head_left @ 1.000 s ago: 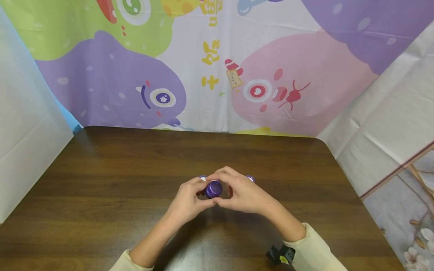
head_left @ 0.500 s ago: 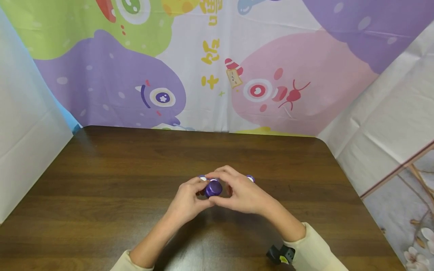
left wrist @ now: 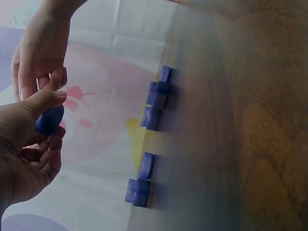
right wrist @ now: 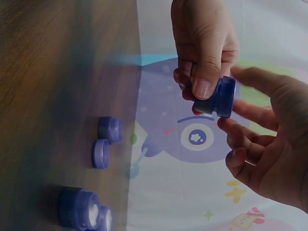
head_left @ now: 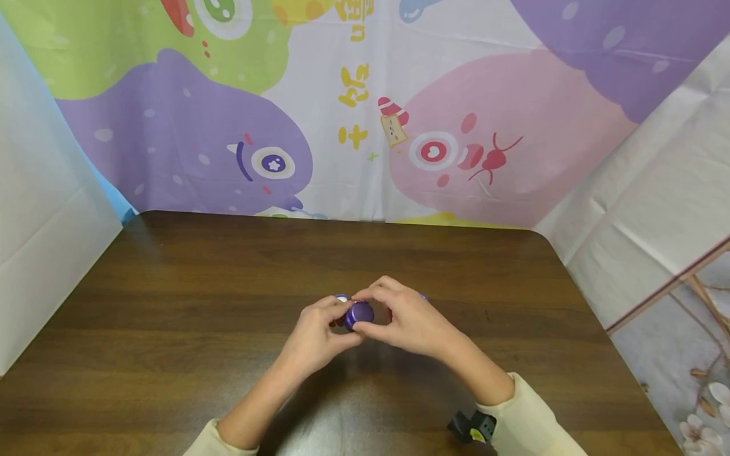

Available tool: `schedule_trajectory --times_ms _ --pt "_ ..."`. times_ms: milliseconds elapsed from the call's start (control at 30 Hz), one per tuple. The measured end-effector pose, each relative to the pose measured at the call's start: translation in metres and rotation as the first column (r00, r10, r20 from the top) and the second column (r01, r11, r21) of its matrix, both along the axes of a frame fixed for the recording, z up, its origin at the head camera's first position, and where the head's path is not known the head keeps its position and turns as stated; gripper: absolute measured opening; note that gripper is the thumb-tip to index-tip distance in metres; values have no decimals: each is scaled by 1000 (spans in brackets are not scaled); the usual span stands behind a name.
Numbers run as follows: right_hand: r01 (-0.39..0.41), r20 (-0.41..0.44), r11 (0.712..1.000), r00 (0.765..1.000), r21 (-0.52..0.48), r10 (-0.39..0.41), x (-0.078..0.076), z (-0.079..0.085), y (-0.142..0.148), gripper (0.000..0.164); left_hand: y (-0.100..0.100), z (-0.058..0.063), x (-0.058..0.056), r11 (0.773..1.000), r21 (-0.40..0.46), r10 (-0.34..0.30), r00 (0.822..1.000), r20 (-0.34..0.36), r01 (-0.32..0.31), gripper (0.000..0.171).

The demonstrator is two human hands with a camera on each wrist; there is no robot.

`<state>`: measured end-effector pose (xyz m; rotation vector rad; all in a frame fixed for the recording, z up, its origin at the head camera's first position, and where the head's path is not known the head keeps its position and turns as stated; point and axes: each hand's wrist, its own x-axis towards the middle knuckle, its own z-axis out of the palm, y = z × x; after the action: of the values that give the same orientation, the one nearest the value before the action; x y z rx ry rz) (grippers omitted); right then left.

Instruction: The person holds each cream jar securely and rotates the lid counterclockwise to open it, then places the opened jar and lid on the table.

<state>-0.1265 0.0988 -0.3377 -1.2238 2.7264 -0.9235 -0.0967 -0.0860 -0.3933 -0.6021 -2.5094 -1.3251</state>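
Note:
Above the table, a small purple cream jar (right wrist: 205, 105) with its lid (head_left: 362, 314) on is held between the hands. My left hand (head_left: 317, 332) grips the jar's body, the thumb lying across its side in the right wrist view. The fingers and thumb of my right hand (head_left: 413, 320) are spread around the lid's edge and pinch it. Behind the hands, other purple jars stand on the table, among them an uncapped jar (right wrist: 110, 130) with a loose lid (right wrist: 101, 154) beside it. Another jar (right wrist: 77, 209) shows white at its mouth.
The brown wooden table (head_left: 188, 316) reaches back to a cartoon-printed cloth (head_left: 239, 139). White sheets (head_left: 51, 190) hang at the sides. A black strapped device (head_left: 473, 427) sits at the right cuff. In the left wrist view, the purple pieces form a row near the table's far edge.
My right fingers and thumb have shifted slightly around the lid, the thumb now higher and over its near edge. My left hand keeps its hold on the jar, nearly still.

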Motion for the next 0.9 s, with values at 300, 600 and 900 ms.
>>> schedule_trajectory --times_ms 300,600,900 --pt "-63 36 997 997 37 62 -1 3 0 41 0 -1 0 1000 -3 -8 1000 -26 8 20" --pt "-40 -2 998 999 48 40 -1 3 -1 31 1 1 1 1000 -10 -19 1000 2 19 20" --pt "0 -14 1000 1000 18 0 0 4 0 37 1 2 1 1000 5 -6 1000 -15 7 33"
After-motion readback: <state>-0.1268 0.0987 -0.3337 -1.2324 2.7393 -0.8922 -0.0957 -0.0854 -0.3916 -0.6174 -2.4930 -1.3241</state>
